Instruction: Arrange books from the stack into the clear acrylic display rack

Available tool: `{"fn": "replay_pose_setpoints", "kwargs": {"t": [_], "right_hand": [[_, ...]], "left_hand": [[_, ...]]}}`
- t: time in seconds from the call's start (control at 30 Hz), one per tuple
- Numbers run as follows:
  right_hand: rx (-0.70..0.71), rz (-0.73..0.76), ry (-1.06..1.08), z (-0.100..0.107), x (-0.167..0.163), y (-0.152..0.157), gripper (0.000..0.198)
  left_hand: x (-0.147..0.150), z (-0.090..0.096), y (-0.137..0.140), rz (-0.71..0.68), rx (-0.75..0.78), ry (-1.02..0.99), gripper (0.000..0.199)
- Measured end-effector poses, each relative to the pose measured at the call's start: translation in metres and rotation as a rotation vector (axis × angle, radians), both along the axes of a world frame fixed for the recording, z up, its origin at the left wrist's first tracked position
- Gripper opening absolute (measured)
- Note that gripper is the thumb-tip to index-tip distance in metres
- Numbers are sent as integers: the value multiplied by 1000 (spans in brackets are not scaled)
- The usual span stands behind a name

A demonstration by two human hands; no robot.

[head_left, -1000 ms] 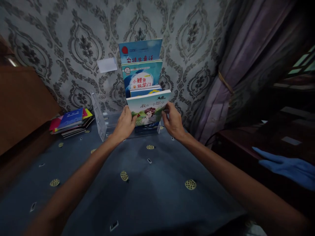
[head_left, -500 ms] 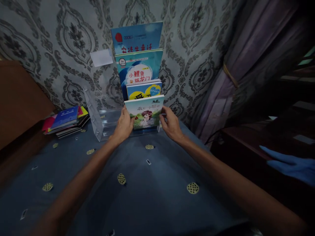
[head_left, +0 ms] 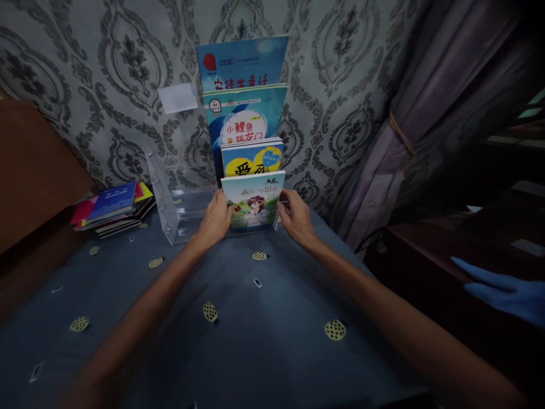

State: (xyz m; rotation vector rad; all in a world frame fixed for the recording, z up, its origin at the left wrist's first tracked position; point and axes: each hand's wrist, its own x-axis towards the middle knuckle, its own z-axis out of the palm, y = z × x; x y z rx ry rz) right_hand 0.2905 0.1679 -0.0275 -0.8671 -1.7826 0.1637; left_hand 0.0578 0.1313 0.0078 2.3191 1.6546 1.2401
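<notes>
Head feed, my read: left hand (head_left: pixel 216 218) pinching left edge of pale front book (head_left: pixel 254 200), thumb on cover. Right hand (head_left: pixel 296 216) at right edge, fingers curled — can't tell if it grips. Front book upright in front tier of clear rack (head_left: pixel 160 196), before blue-yellow book (head_left: pixel 252 160) and taller blue books (head_left: pixel 243 101) — book pile (head_left: pixel 113 207) left of rack.

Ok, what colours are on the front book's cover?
The front book is pale blue-green on top, greener lower down; the head view shows it best.
</notes>
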Motion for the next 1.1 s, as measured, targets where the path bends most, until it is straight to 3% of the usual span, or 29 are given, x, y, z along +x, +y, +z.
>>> {"fn": "replay_pose_setpoints", "kwargs": {"t": [0.17, 0.33, 0.53, 1.1], "right_hand": [[4, -129, 22, -8, 5, 4, 34], [-66, -159, 12, -11, -1, 8, 35], [-49, -189, 45, -11, -6, 8, 32], [-42, -191, 67, -16, -4, 18, 29]], "left_hand": [[14, -2, -3, 81, -29, 32, 35], [22, 7, -9, 220, -178, 165, 20], [27, 19, -15, 285, -362, 275, 21], [28, 28, -15, 303, -394, 331, 31]]}}
